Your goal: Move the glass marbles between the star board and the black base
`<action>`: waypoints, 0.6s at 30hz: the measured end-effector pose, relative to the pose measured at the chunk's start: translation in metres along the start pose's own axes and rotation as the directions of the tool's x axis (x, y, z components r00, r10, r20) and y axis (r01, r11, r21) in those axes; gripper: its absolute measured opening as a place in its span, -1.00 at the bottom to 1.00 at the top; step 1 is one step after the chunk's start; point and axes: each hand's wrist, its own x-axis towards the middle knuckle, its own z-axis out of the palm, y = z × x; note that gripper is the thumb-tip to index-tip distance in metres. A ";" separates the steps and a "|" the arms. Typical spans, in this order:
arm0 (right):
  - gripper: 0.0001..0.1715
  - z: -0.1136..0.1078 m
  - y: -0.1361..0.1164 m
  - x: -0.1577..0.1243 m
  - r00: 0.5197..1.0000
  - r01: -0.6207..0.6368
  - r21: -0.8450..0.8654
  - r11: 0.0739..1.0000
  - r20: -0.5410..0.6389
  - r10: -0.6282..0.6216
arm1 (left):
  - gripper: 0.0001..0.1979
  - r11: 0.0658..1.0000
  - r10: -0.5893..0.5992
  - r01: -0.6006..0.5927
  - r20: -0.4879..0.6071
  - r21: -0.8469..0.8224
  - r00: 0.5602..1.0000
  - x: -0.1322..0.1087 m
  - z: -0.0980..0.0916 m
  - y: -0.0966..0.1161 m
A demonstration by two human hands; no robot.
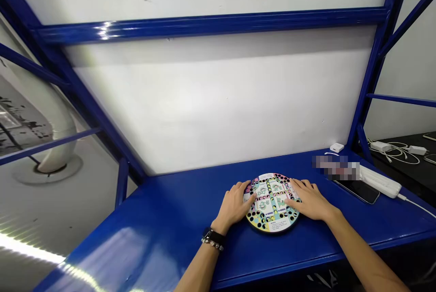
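A round board game (273, 208) with a colourful printed top lies on the blue table. Dark round spots run around its rim and along a cross, with small green cartoon figures between them. My left hand (235, 203) holds the left edge, its thumb over the top and its fingers along the rim. On the opposite side, my right hand (308, 199) grips the right edge, thumb also resting on the printed face. Parts of the rim are hidden under both hands. A dark watch (214, 236) and a beaded bracelet are on my left wrist.
To the right lie a dark phone (361, 191), a white power strip (381, 181) with a cable, and a small white charger (336, 147). A blurred patch covers something beside them. Blue metal frame bars (218, 25) and a white panel (218, 96) rise behind the table (184, 219).
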 end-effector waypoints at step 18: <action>-0.49 -0.006 -0.005 0.004 0.953 -0.234 0.195 0.953 -0.146 0.264 | -0.73 0.989 -0.150 0.150 -0.028 -0.002 0.988 0.001 -0.006 0.002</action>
